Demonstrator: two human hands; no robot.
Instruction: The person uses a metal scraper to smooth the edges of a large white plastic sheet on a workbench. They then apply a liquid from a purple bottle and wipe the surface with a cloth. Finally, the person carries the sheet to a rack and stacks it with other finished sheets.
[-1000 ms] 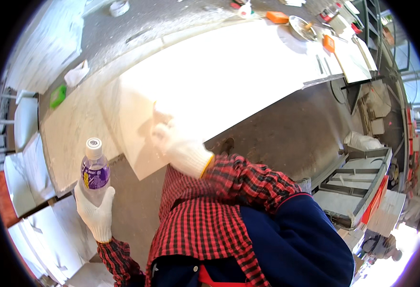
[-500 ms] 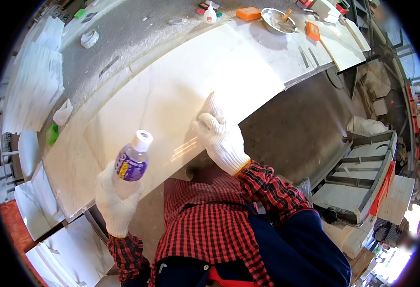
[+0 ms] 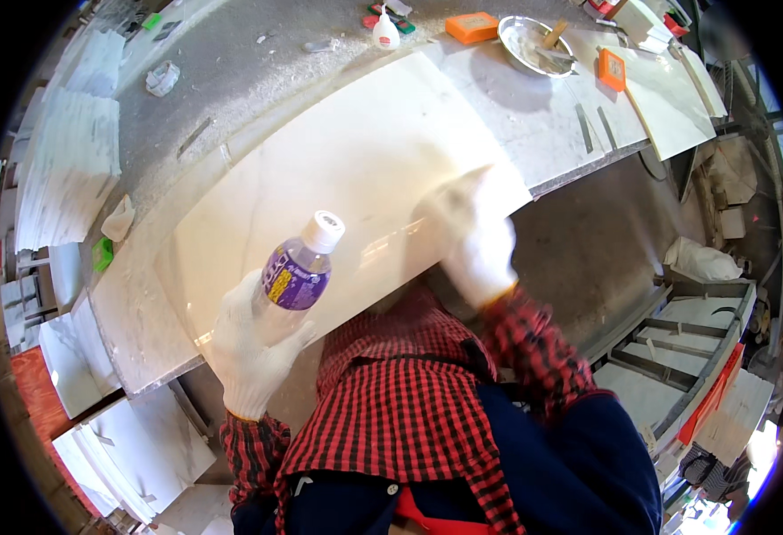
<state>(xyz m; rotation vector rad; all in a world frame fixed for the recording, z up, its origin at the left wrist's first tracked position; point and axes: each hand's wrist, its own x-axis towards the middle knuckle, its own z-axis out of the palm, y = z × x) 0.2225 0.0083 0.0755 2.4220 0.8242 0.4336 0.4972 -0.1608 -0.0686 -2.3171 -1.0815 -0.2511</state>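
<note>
A clear plastic bottle (image 3: 296, 278) with a purple label and white cap stands out of my gloved left hand (image 3: 251, 352), tilted a little to the right. The fingers wrap round its lower part, above the near edge of a glossy white stone slab (image 3: 347, 152). Over the right part of that slab is my right hand (image 3: 476, 242), in a white knitted glove. Motion smears its fingers, so what they hold, if anything, cannot be made out.
On the bench beyond stand a metal bowl (image 3: 534, 49) with tools in it, orange boxes (image 3: 472, 27) and a white squeeze bottle (image 3: 385, 32). Stacked slabs (image 3: 70, 169) rise at the left. A metal frame (image 3: 677, 348) lies low at the right.
My right hand has swept right across the slab toward its right end. My left hand has moved right and slightly up with the bottle, still holding it.
</note>
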